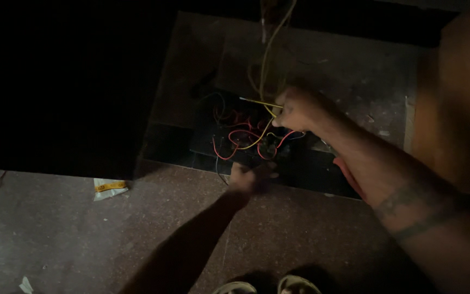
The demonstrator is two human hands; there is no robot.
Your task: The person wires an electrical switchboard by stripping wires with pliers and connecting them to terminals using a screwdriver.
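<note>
**Two hands in a dim wiring box set into the floor**

Seen from above in very low light, looking straight down. Nearest, at the bottom edge: the toes of two pale sandals (267,285), planted on a speckled reddish stone floor (137,239). Just beyond, reaching up from the lower middle, a left forearm in deep shadow, ending in the left hand (246,177) at the near rim of a dark recessed box (311,171) sunk into the floor. Fingers curled over something at that rim; too dark to tell what, or whether the grip is closed on it or merely resting. Probably braced there to steady the work.

From the lower right, a right forearm with two dark bands around it, crossing diagonally toward the box. Right hand (295,109) poised over the middle of the box, grip pinched together on a yellow wire (261,103), held taut and lifted clear of the tangle, apparently to keep it separate from the rest. Same yellow wire running upward and away toward the top of the view.

Below that hand, inside the box: loops of red wires (229,155), crowded over dark components, details lost in shadow.

Off to the left on the floor, well apart from the box, a small scrap of white and yellow wrapper (109,188). Farther back, paler dusty floor, then blackness.
</note>
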